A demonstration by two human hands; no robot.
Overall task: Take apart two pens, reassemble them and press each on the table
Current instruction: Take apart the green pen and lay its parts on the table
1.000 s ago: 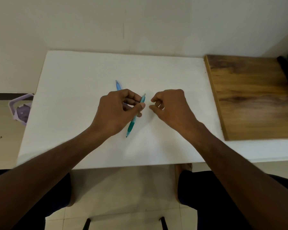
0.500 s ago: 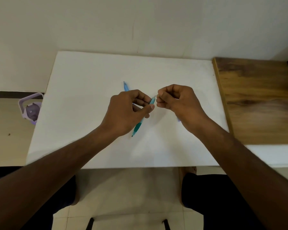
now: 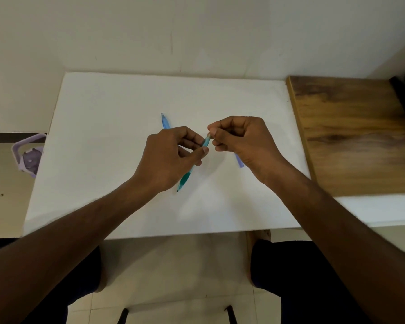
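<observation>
My left hand (image 3: 171, 157) grips a teal pen (image 3: 188, 176) by its upper barrel, tip pointing down toward me over the white table (image 3: 117, 136). My right hand (image 3: 241, 139) pinches the top end of that same pen between thumb and fingers. A light blue pen (image 3: 165, 121) lies on the table behind my left hand, partly hidden by it. Another light blue piece (image 3: 239, 162) sticks out from under my right hand; I cannot tell whether it lies on the table or is held.
A wooden board (image 3: 351, 136) lies on the table to the right. A purple object (image 3: 28, 155) sits on the floor past the table's left edge. A wall rises just behind the table.
My right hand has moved left from beside the pen and closed on its top end. My left hand keeps holding the teal pen.
</observation>
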